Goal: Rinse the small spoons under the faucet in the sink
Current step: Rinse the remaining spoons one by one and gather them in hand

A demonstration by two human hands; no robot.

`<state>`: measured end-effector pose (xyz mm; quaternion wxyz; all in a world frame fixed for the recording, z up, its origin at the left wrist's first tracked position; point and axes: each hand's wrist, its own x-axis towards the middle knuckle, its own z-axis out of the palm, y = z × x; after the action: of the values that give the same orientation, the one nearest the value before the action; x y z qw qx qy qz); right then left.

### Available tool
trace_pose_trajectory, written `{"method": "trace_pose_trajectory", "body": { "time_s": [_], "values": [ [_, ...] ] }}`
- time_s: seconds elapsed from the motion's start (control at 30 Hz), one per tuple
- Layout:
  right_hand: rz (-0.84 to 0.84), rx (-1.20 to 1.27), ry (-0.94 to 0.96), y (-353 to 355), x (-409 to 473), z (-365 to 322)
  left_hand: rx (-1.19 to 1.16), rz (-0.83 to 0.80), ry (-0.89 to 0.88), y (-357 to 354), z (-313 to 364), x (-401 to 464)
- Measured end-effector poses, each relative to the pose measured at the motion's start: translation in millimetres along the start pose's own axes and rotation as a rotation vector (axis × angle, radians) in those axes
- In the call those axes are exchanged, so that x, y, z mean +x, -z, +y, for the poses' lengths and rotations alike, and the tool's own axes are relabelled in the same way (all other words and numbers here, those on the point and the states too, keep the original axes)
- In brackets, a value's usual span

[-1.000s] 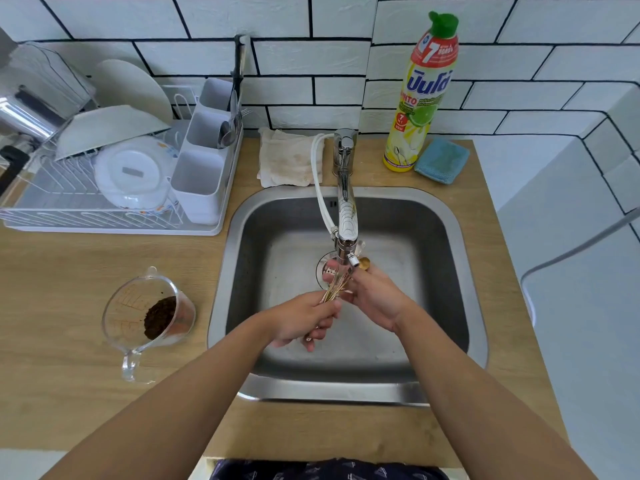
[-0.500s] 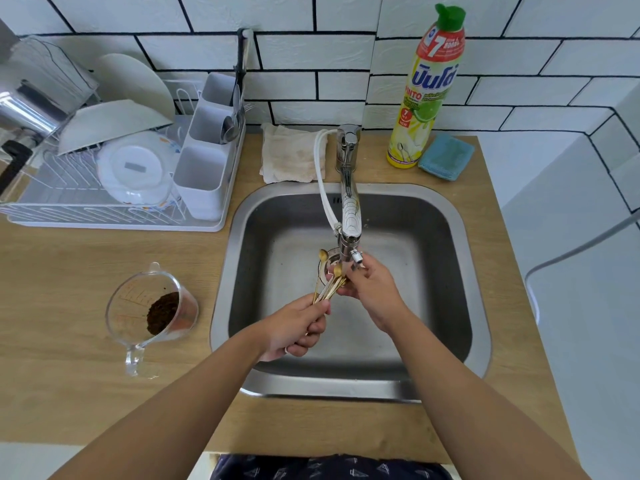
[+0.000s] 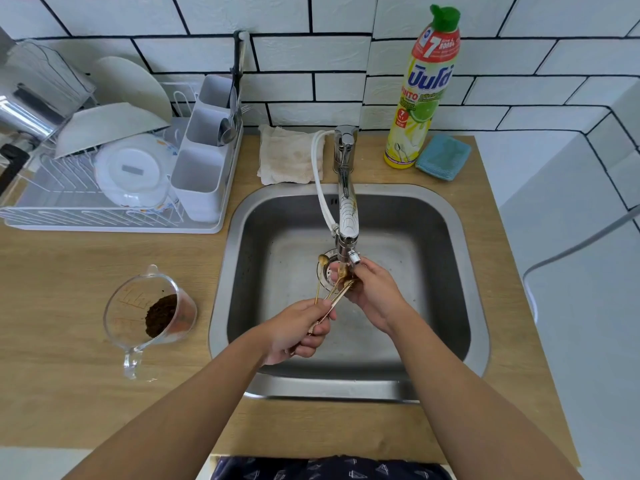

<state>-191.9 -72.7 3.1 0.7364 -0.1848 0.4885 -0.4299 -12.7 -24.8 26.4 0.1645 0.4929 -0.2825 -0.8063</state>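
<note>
The left hand (image 3: 298,329) is gripping the handles of the little gold spoons (image 3: 334,289). Their bowls are sitting just under the faucet (image 3: 346,216), where the right hand (image 3: 372,292) is rubbing them. Wet handles might be slipping loose toward the drain (image 3: 325,268).

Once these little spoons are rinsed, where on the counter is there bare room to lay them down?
Bare wood lies left of the sink, between the dish rack and the measuring cup, and along the front edge. Behind the faucet it is crowded: cloth, soap bottle, blue sponge.
</note>
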Motion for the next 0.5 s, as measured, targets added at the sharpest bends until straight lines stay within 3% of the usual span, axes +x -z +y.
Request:
{"method": "trace_pose_trajectory", "body": {
  "time_s": [0.1, 0.27, 0.5],
  "values": [
    [-0.099, -0.019, 0.034, 4.6, -2.2, -1.3, -0.05, -0.015, 0.008, 3.1, -0.5, -1.0],
    [0.068, -0.179, 0.09, -1.2, -0.8, 1.6, -0.004, -0.03, 0.033, -2.7, 0.9, 0.4],
    [-0.007, -0.175, 0.027, -8.1, 0.6, -6.7, 0.03, -0.01, 0.085, -1.5, 6.0, -4.3]
  ]
}}
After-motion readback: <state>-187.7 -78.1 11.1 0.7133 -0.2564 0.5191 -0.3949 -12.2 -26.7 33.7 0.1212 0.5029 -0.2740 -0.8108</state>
